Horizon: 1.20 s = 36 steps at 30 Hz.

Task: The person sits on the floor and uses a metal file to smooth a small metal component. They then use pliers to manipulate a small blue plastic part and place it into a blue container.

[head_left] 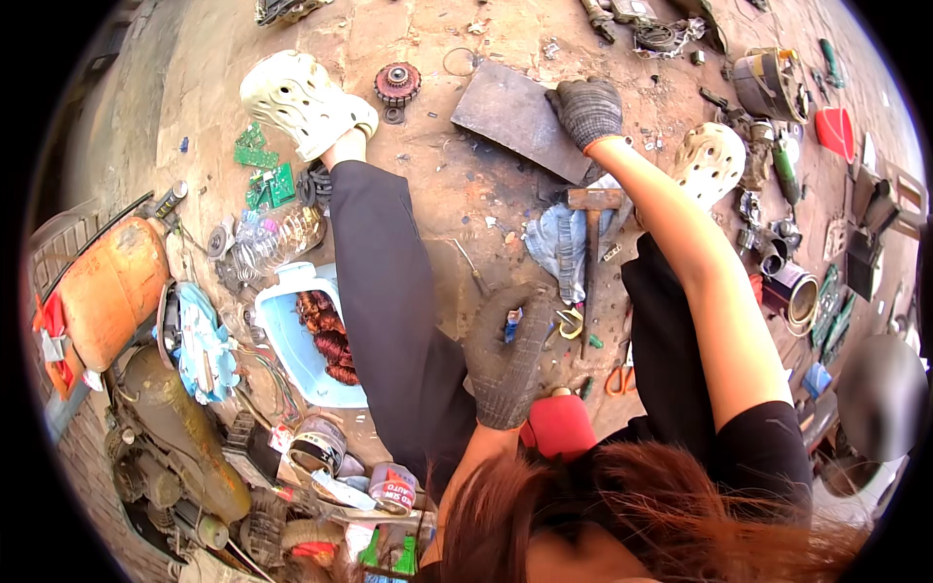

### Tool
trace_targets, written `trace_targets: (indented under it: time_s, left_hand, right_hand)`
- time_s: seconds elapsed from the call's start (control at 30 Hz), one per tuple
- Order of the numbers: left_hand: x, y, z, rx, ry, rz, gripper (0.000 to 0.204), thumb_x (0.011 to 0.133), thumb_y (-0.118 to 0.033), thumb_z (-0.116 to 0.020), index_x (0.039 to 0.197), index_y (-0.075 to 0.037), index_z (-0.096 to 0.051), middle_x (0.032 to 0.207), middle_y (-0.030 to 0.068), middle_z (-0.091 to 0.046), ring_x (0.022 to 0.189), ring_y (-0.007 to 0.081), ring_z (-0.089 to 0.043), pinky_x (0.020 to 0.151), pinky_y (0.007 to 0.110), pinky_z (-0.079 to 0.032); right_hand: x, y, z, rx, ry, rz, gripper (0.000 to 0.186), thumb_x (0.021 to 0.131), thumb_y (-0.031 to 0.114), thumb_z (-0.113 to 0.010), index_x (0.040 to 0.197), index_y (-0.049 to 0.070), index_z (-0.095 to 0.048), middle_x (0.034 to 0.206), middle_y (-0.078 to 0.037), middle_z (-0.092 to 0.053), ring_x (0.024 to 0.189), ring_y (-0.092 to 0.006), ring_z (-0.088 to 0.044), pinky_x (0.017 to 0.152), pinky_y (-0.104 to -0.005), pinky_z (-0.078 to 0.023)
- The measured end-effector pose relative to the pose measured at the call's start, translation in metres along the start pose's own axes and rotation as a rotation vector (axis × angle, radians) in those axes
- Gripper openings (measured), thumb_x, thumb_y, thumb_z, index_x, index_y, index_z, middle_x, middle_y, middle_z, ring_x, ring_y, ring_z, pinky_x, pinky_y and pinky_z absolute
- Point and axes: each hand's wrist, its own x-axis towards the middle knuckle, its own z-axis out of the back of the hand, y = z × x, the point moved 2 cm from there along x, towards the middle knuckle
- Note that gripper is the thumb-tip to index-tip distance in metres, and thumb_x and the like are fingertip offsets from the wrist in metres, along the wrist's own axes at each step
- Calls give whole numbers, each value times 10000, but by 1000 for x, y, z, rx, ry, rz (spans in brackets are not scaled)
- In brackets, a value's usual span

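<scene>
While right hand grips metal plate, arm outstretched, left hand hangs loosely curled, holding nothing

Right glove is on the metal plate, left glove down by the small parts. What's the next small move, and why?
Probably draw the flat metal plate back toward the body. The right hand rests on its far edge with the arm stretched out, while the left hand sits low between the knees near the hammer. The plate lies farther off than those tools.
</scene>
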Motion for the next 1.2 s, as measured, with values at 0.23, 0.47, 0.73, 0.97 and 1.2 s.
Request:
trace_targets:
  time_s: [0.23, 0.47, 0.73, 0.97, 1.2]
  left_hand:
    - [-1, 5, -10, -122, -56, 96, 220, 862, -103, -643, 1033, 33, -615, 986, 68, -617, 922, 139, -568, 823, 278, -454]
    - [0, -3, -9, -76, -105, 58, 211, 879, -154, -642, 1022, 0, -625, 844, 29, -605, 749, 73, -558, 644, 225, -458]
    - [3, -5, -15, -43, -135, -9, 253, 867, -210, -661, 986, 10, -621, 762, -6, -549, 615, 52, -479, 536, 191, -376]
    - [5, -1, -3, -9, -202, -41, 230, 864, -180, -656, 982, 15, -623, 770, -4, -552, 649, 56, -496, 562, 197, -390]
    - [24, -2, 8, 200, -210, -303, 163, 848, -124, -649, 922, 20, -638, 836, 15, -567, 737, 78, -503, 665, 221, -417]
  right_hand:
    - [-6, -6, -18, 31, -206, 104, 316, 870, 358, -541, 955, 104, -709, 977, -128, -690, 987, -283, -631, 779, -437, -502]
    - [-28, 16, -38, 26, -223, 350, 294, 845, 329, -543, 951, 113, -712, 954, -103, -697, 975, -294, -631, 865, -451, -466]
    - [-33, 22, -42, 57, -122, 418, 267, 843, 278, -528, 920, 110, -721, 992, -150, -686, 927, -284, -661, 806, -426, -506]
    - [-42, 34, -43, 12, -230, 380, 187, 805, 204, -571, 823, 108, -730, 875, -132, -698, 842, -289, -661, 727, -431, -507]
    - [-96, 24, -14, 1366, 196, 345, 390, 956, 385, -474, 811, 42, -588, 643, -18, -533, 582, -177, -515, 591, -281, -432]
